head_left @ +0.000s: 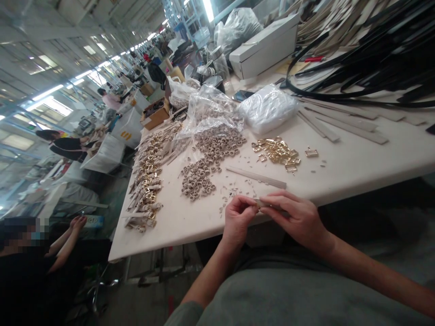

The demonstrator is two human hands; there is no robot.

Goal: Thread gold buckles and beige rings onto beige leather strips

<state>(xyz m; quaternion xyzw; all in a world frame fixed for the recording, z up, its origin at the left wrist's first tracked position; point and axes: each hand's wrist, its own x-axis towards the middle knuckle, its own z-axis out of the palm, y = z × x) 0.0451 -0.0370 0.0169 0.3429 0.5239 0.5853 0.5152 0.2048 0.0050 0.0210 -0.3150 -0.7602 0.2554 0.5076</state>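
Just over the near edge of the table, my left hand (238, 219) and my right hand (299, 219) meet, both with fingers pinched. Between them is a short beige strap (262, 203), mostly covered by the fingers. Whether a buckle sits on it I cannot tell. Past my fingers a beige strip (256, 177) lies flat among tiny scattered bits. Behind it is a heap of gold buckles (278, 151), with one gold buckle (311, 153) lying apart. Many small beige strap loops (200, 179) are piled left of the strip.
Straps with gold buckles (147, 181) form a long row along the table's left side. Plastic bags (268, 108), a white box (265, 45), long beige strips (353, 127) and black straps (390, 59) occupy the back. A person (23, 262) sits at the left.
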